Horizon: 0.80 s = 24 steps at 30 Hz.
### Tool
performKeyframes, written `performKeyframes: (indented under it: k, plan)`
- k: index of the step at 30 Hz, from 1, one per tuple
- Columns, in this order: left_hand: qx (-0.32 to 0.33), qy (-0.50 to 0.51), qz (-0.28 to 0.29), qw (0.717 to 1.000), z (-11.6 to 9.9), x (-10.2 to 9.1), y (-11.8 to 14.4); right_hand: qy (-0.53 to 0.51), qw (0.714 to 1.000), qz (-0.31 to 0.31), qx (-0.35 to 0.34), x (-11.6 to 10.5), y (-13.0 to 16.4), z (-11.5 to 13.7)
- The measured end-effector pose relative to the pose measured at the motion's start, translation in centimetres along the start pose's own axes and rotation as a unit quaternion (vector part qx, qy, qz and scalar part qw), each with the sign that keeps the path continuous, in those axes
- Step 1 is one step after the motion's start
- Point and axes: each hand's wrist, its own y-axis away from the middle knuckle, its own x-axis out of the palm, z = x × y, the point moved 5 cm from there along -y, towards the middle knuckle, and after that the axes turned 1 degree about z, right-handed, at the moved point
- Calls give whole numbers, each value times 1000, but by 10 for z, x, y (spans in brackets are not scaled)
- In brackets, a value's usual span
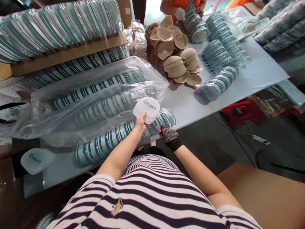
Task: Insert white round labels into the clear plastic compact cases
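My left hand [141,121] is raised and grips a small stack of white heart-shaped cards printed "beauty" [147,109]. It hovers over a long row of clear teal-rimmed cases [114,135] lying on the table's near edge. My right hand [168,136] wears a dark dotted glove and rests at the end of that row, fingers curled down; what it grips is hidden. More rows of the same cases lie under a crumpled clear plastic sheet [78,101] to the left.
A pile of beige cups [173,54] sits mid-table, with stacked teal cases [219,63] to its right. Another person in orange [183,8] handles cases at the far end. A brown carton [264,194] stands at my right; another card stack [35,160] lies at left.
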Motion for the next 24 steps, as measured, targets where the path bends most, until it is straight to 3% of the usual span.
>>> performKeyframes:
  k: [13,18,24]
  plan:
    - [-39,4,15,999,9,-2,-1,-29,999,-27,-33,-6,-19,15]
    - [-45,25,18,998,12,-5,-3,-26,999,-4,-20,-11,-19,13]
    - [-50,33,44,997,12,-4,-2,-30,999,-19,-17,-14,-35,24]
